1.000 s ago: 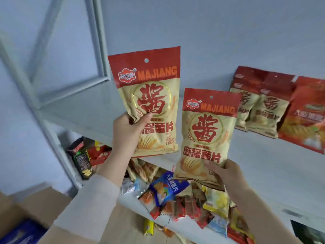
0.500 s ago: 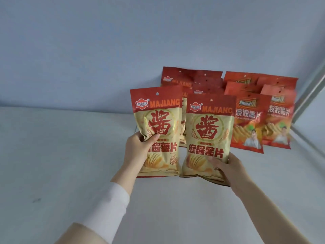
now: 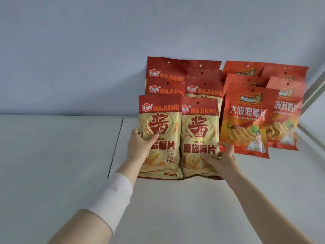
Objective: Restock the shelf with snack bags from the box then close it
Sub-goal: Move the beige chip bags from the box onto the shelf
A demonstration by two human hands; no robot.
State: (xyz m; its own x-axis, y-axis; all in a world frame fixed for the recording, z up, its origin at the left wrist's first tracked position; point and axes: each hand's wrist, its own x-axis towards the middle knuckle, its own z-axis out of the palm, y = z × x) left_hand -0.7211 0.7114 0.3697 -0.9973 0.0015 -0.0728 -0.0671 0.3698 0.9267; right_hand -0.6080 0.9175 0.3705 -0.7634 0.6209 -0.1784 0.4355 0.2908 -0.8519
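Two red-and-cream MAJIANG chip bags stand side by side at the front of a row on the white shelf (image 3: 175, 208). My left hand (image 3: 140, 147) grips the left bag (image 3: 161, 124) by its left edge, thumb across the front. My right hand (image 3: 221, 161) holds the right bag (image 3: 200, 131) at its lower right corner. Both bag bottoms rest on or just above the shelf. Behind them stand several more MAJIANG bags (image 3: 165, 76). The box is out of view.
Several orange-red wavy chip bags (image 3: 246, 118) stand in rows right of the MAJIANG bags, close to my right hand. A pale wall (image 3: 105, 50) backs the shelf. A seam (image 3: 115, 147) splits the shelf surface; a metal upright (image 3: 314, 90) rises at far right.
Both hands carried their bags from in front of the shelf edge up and forward, lowering them in front of the MAJIANG row. The view shifted from the lower shelves onto this shelf.
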